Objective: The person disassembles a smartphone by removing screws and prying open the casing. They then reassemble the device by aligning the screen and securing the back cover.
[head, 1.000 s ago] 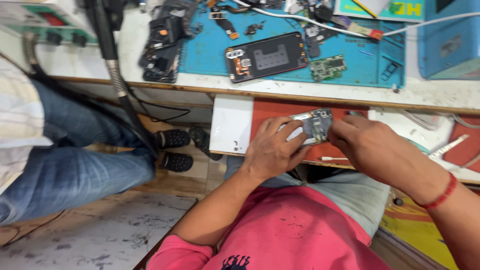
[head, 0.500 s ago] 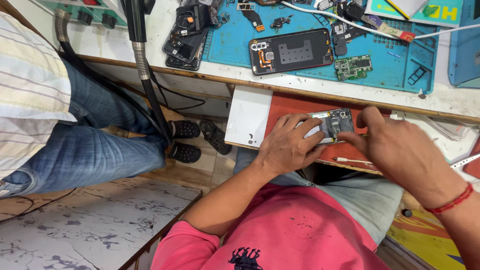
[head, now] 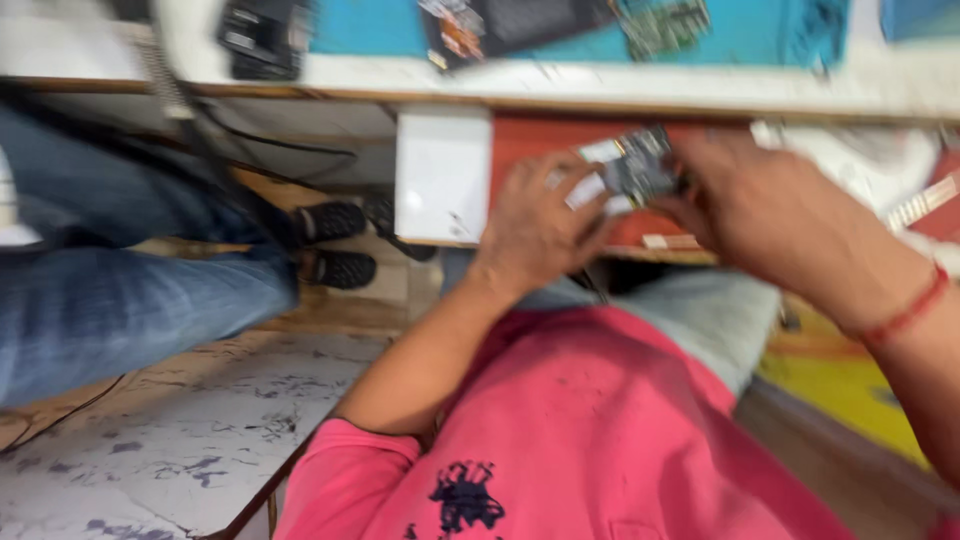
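Grey phone part [head: 632,168] pinched by left hand [head: 535,225] fingers; right hand [head: 760,205] fingers apparently gripping it.

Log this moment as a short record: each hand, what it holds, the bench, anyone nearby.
left hand: grips the circuit board from below
right hand: fingers on the board's right edge
board: held over the open red drawer, blurred
bench: blue mat with an opened phone on it
nearby: another person's jeans leg and black shoes
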